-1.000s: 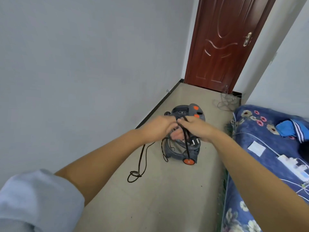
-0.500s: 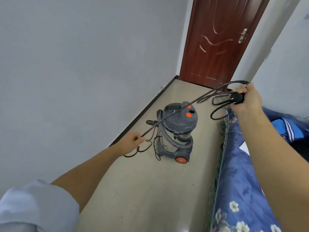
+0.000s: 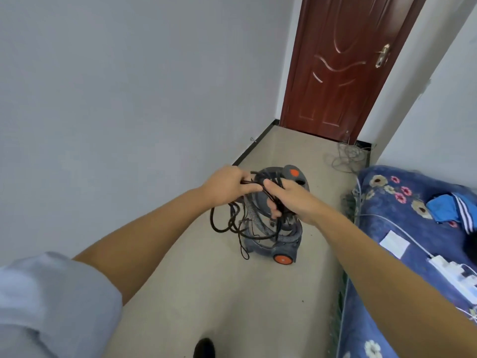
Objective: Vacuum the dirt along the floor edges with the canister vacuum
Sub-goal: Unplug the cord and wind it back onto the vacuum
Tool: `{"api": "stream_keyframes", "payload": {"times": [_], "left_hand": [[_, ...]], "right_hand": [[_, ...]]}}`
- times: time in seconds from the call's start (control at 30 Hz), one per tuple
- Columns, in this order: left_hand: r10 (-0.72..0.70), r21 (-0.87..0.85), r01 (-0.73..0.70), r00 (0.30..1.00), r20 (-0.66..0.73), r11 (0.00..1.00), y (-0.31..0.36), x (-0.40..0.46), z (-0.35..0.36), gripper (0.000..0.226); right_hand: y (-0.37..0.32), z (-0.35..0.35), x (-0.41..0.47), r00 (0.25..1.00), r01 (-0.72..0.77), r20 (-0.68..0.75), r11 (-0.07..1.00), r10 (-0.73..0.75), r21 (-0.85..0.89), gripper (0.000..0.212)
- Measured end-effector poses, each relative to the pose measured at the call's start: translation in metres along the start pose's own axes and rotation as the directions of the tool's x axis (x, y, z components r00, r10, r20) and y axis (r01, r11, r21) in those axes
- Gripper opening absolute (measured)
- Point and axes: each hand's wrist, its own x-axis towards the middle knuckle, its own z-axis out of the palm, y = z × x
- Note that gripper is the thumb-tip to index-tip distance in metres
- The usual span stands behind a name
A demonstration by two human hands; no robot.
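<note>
The task is at its preparation stage, and no vacuuming seems to have begun. The vacuum (image 3: 277,220) stands on the floor (image 3: 219,293) midway down the passage, between the left wall and the bed (image 3: 413,228), nearer the bed's edge, with its grey hose (image 3: 255,220) wrapped around the body rather than laid out for use. Both hands meet in front of it, busy with the black cord (image 3: 224,226). The left hand (image 3: 227,186) pinches a strand between thumb and fingers; the right hand (image 3: 289,197) is curled around a bundle of loops, which hang below and trail toward the floor. Judging from this, the cord has yet to be sorted and plugged in, the hose freed, and the edges along the dark skirting (image 3: 254,146) worked.

Much is unclear. The hands cover the vacuum's top, so any handle or switch is hidden. The cord's plug cannot be made out, and whether the loops are being wound or unwound cannot be told. A white power strip (image 3: 449,273) lies on the bed near the right edge of the frame, partly cut off. The pale tangle by the door (image 3: 335,68) is possibly more wire. Small dark specks dot the floor near the bed.
</note>
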Motion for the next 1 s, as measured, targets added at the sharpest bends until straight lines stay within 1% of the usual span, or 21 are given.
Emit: {"api": "stream_keyframes", "payload": {"times": [0.07,0.1,0.13,0.2,0.23,0.27,0.3,0.37,0.43,0.5,0.57,0.63,0.7,0.73,0.77,0.8,0.83,0.87,0.9,0.97,1.0], "left_hand": [[-0.127,-0.193,0.114,0.99,-0.056,0.975,-0.016,0.015,-0.008,0.041],[-0.158,-0.273,0.143,0.987,-0.035,0.951,-0.025,0.021,-0.01,0.042],[-0.163,-0.342,0.155,0.987,0.008,0.927,-0.036,0.027,-0.012,0.041],[-0.168,-0.512,0.201,0.98,0.112,0.835,-0.06,0.037,-0.013,0.037],[-0.183,-0.623,0.248,0.969,0.167,0.742,-0.072,0.046,-0.012,0.042],[-0.169,-0.726,0.281,0.959,0.226,0.627,-0.084,0.058,-0.008,0.035],[-0.125,-0.806,0.295,0.955,0.27,0.514,-0.09,0.072,-0.004,0.046],[-0.053,-0.899,0.317,0.947,0.316,0.303,-0.095,0.11,0.007,0.028],[-0.039,-0.922,0.318,0.948,0.317,0.22,-0.093,0.15,0.017,0.031],[0.018,-0.895,0.266,0.956,0.292,0.358,-0.091,0.184,0.022,0.035],[0.09,-0.778,0.261,0.923,0.375,0.572,-0.095,0.204,0.028,0.027],[0.113,-0.573,0.237,0.854,0.508,0.784,-0.11,0.213,0.039,0.019],[0.049,-0.344,0.16,0.849,0.525,0.925,-0.137,0.216,0.056,0.023],[-0.006,-0.178,0.111,0.864,0.504,0.978,-0.153,0.219,0.062,0.021],[-0.014,0.004,0.014,0.879,0.477,1.0,-0.165,0.222,0.063,0.021],[-0.02,0.156,-0.062,0.879,0.476,0.986,-0.173,0.229,0.062,0.023],[-0.005,0.242,-0.131,0.871,0.491,0.962,-0.176,0.237,0.059,0.024],[0.025,0.266,-0.181,0.867,0.498,0.947,-0.173,0.247,0.055,0.025],[0.085,0.249,-0.233,0.867,0.491,0.94,-0.167,0.257,0.05,0.026],[0.172,0.162,-0.275,0.869,0.464,0.948,-0.148,0.281,0.037,0.025],[0.186,0.094,-0.249,0.884,0.43,0.964,-0.145,0.297,0.035,0.024]], "right_hand": [[-0.012,-0.017,0.014,0.988,-0.055,0.142,0.998,0.057,-0.019,0.022],[-0.018,-0.028,0.022,0.982,-0.083,0.17,0.996,0.086,-0.023,0.018],[-0.022,-0.04,0.032,0.982,-0.101,0.167,0.994,0.094,0.036,0.015],[-0.031,-0.069,0.052,0.996,-0.083,0.069,0.942,0.064,0.325,0.016],[-0.036,-0.085,0.064,1.0,-0.025,-0.002,0.869,0.03,0.494,0.015],[-0.041,-0.099,0.076,0.998,0.05,-0.064,0.773,-0.012,0.632,0.014],[-0.046,-0.111,0.09,0.993,0.109,-0.106,0.668,-0.046,0.736,0.015],[-0.057,-0.129,0.12,0.986,0.168,-0.14,0.513,-0.092,0.842,0.013],[-0.071,-0.141,0.145,0.978,0.192,-0.139,0.426,-0.153,0.884,0.011],[-0.086,-0.155,0.161,0.961,0.212,-0.142,0.301,-0.239,0.93,0.01],[-0.1,-0.173,0.17,0.934,0.276,-0.235,0.126,-0.271,0.953,0.008],[-0.111,-0.197,0.178,0.886,0.438,-0.436,-0.026,-0.156,0.899,0.008],[-0.113,-0.223,0.191,0.785,0.618,-0.619,-0.096,0.022,0.78,0.016],[-0.109,-0.235,0.2,0.699,0.708,-0.702,0.005,0.136,0.706,0.025],[-0.097,-0.248,0.212,0.574,0.745,-0.781,0.24,0.245,0.623,0.033],[-0.084,-0.256,0.225,0.442,0.642,-0.844,0.55,0.304,0.534,0.036],[-0.067,-0.258,0.24,0.365,0.411,-0.887,0.807,0.282,0.425,0.035],[-0.047,-0.255,0.256,0.391,0.16,-0.884,0.927,0.256,0.339,0.033],[-0.028,-0.248,0.27,0.502,-0.039,-0.827,0.961,0.255,0.272,0.03],[0.004,-0.225,0.291,0.773,-0.321,-0.556,0.944,0.305,0.072,0.028],[0.016,-0.212,0.298,0.86,-0.373,-0.389,0.927,0.331,-0.035,0.027]]}}
